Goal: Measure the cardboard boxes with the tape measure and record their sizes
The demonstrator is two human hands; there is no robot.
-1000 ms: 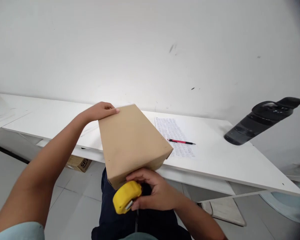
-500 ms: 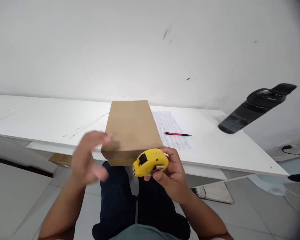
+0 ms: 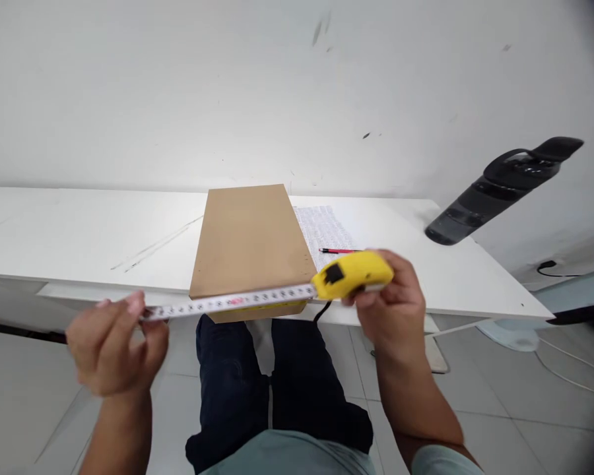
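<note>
A flat brown cardboard box (image 3: 250, 241) lies on the white table (image 3: 89, 234), its near end jutting over the table's front edge. My right hand (image 3: 393, 307) is closed around a yellow tape measure case (image 3: 351, 274) at the box's near right corner. The white tape blade (image 3: 228, 303) stretches leftward across the box's near edge. My left hand (image 3: 113, 343) pinches the blade's end, left of the box and below the table edge.
A printed sheet (image 3: 324, 227) with a red pen (image 3: 339, 251) lies right of the box. A dark bottle (image 3: 499, 188) stands at the table's right end. My dark-trousered legs (image 3: 272, 389) are below. A cable (image 3: 554, 270) runs along the right.
My left hand left the box, came toward me and took the blade's end. The tape has been pulled out between my hands, and the case moved right and up. The box now lies flat.
</note>
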